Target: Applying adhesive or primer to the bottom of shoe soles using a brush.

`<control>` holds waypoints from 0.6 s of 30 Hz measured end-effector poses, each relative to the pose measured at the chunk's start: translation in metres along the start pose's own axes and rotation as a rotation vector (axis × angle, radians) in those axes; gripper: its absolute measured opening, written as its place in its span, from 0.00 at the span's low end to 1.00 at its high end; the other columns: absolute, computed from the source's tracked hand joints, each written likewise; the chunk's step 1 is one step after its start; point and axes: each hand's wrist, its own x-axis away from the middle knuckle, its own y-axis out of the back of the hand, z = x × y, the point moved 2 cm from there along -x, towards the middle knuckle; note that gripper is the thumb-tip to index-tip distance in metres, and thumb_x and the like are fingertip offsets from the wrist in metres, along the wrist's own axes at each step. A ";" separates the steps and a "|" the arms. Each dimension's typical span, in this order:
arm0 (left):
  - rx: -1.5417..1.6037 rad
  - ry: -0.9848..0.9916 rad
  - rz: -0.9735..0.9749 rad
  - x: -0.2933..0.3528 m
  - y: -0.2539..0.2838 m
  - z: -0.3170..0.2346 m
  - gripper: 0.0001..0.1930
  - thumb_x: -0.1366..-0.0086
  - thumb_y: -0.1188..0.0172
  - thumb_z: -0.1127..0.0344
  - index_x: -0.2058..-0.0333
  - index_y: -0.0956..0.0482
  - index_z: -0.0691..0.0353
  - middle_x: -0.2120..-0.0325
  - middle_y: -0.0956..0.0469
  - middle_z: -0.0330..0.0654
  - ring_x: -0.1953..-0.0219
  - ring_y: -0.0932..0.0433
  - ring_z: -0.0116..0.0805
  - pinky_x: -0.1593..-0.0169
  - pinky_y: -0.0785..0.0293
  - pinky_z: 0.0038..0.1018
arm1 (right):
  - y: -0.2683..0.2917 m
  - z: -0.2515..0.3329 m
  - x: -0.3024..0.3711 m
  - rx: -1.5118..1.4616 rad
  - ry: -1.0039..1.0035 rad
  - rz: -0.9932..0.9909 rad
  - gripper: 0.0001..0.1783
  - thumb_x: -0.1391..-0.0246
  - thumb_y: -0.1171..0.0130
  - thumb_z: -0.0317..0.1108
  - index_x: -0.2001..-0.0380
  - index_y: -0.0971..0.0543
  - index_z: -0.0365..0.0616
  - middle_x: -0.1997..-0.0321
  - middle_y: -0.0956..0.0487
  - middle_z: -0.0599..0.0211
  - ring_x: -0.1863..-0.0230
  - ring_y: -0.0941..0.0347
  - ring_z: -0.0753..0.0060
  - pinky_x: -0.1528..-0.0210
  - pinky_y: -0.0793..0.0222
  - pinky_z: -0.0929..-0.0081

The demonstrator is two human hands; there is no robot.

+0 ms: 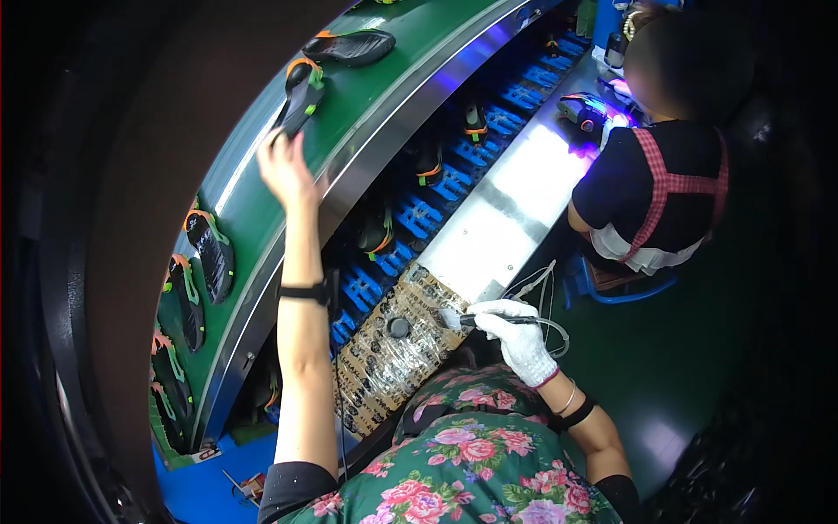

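My bare left hand (290, 168) is stretched out over the green conveyor belt (345, 113). Its fingers are closed on the near end of a black shoe (302, 94) with orange and bright green trim. In my right hand (517, 336), which wears a white knitted glove, is a dark-handled brush (480, 320) with a thin tube trailing from it. The pale bristles point left, low over a cardboard-covered work surface (375, 371) wrapped in clear tape. A small dark round cap-like piece (398, 327) lies there, left of the brush tip.
More black shoes (209, 255) lie along the belt, near and far. Below its metal rail (349, 179), a lower line of blue holders (419, 217) carries shoes. A co-worker (668, 183) sits at the far right by a purple-lit shoe (587, 113). A metal bench top (489, 236) lies between us.
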 end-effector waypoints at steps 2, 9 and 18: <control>0.170 0.090 -0.051 0.024 0.034 -0.024 0.18 0.26 0.37 0.59 0.47 0.30 0.61 0.48 0.29 0.46 0.46 0.21 0.51 0.43 0.20 0.50 | -0.001 0.004 0.004 -0.021 0.025 -0.040 0.09 0.40 0.31 0.25 0.57 0.12 0.35 0.65 0.13 0.66 0.68 0.22 0.81 0.66 0.29 0.81; -0.162 -0.063 -0.344 0.098 0.154 -0.130 0.17 0.26 0.40 0.66 0.42 0.27 0.62 0.47 0.26 0.43 0.45 0.22 0.39 0.39 0.22 0.39 | 0.001 0.017 0.000 -0.063 0.078 -0.092 0.07 0.41 0.30 0.26 0.60 0.12 0.36 0.70 0.15 0.69 0.72 0.24 0.82 0.68 0.30 0.82; -0.111 0.905 -0.005 0.169 0.169 -0.129 0.12 0.32 0.32 0.58 0.57 0.17 0.59 0.65 0.17 0.37 0.63 0.16 0.30 0.55 0.18 0.30 | -0.024 0.069 0.031 -0.416 0.122 -0.126 0.03 0.41 0.34 0.20 0.65 0.15 0.37 0.68 0.16 0.67 0.66 0.19 0.75 0.62 0.24 0.78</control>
